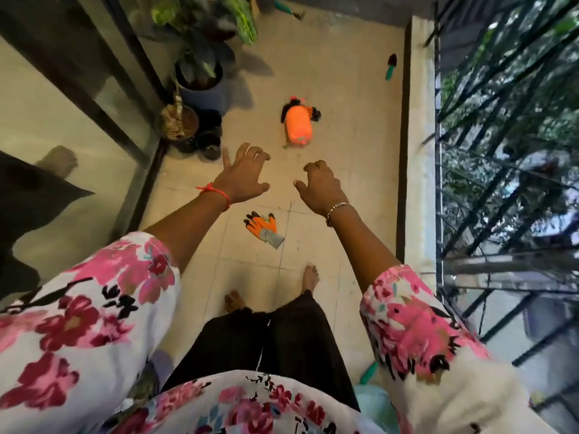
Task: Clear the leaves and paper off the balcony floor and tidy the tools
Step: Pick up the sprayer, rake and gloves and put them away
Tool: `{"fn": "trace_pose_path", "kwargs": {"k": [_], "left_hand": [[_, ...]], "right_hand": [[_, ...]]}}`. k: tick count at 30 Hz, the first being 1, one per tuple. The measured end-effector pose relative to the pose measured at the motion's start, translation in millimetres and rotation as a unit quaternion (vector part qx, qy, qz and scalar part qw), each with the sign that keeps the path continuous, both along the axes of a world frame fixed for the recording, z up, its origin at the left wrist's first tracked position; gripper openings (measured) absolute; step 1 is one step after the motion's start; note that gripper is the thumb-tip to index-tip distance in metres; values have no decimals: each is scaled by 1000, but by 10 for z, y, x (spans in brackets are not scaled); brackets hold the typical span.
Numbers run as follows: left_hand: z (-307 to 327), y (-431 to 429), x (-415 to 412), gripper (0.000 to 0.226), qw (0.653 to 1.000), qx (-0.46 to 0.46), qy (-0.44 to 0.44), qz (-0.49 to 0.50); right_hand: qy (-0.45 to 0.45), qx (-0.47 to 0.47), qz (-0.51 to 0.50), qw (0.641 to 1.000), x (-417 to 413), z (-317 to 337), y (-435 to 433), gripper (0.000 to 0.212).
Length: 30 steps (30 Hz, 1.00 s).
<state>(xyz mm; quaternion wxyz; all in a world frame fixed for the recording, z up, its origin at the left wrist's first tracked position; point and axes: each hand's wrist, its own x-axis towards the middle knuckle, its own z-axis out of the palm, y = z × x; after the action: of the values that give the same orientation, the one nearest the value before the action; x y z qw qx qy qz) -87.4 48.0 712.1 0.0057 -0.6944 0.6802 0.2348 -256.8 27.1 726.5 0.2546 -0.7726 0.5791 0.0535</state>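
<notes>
I stand on the tiled balcony floor (344, 98) looking down. My left hand (242, 175) is stretched forward with fingers spread and holds nothing. My right hand (319, 186) is out beside it, fingers loosely curled, also holding nothing. Below the hands a pair of orange and grey gloves (263, 228) lies on the tiles. Farther ahead an orange spray bottle (296, 125) lies on its side. A small green-handled trowel (391, 67) lies by the right kerb. Another green-handled tool (289, 9) lies at the far end.
Potted plants (200, 76) and small black pots (208, 142) line the left side by a glass sliding door (72, 126). A low wall with a metal grille (488, 151) bounds the right. A green handle (369, 372) and a pale bag (374, 408) sit near my right side.
</notes>
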Motion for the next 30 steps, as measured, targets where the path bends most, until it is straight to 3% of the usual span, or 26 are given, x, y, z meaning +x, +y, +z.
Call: {"fn": "trace_pose_path", "kwargs": {"k": [5,13,20,24,30], "left_hand": [[-113,-108,-468,62,999,12,9,-36],[-299,-249,-809,56,999,20,26,9],[-755,294,-115,50,989,43,8,143],[-1305,886,538,49,970,114,-12,213],[-2340,1626,1474,51,960,170,-30,219]], "right_hand": [[-1,38,-33,999,-465,-172,41,43],[43,53,38,997,-792,-335,-363,41],[82,69,211,972,-5,-938,-506,40],[92,86,305,944,709,-1453,-310,38],[125,106,366,916,1690,-2454,80,40]]}}
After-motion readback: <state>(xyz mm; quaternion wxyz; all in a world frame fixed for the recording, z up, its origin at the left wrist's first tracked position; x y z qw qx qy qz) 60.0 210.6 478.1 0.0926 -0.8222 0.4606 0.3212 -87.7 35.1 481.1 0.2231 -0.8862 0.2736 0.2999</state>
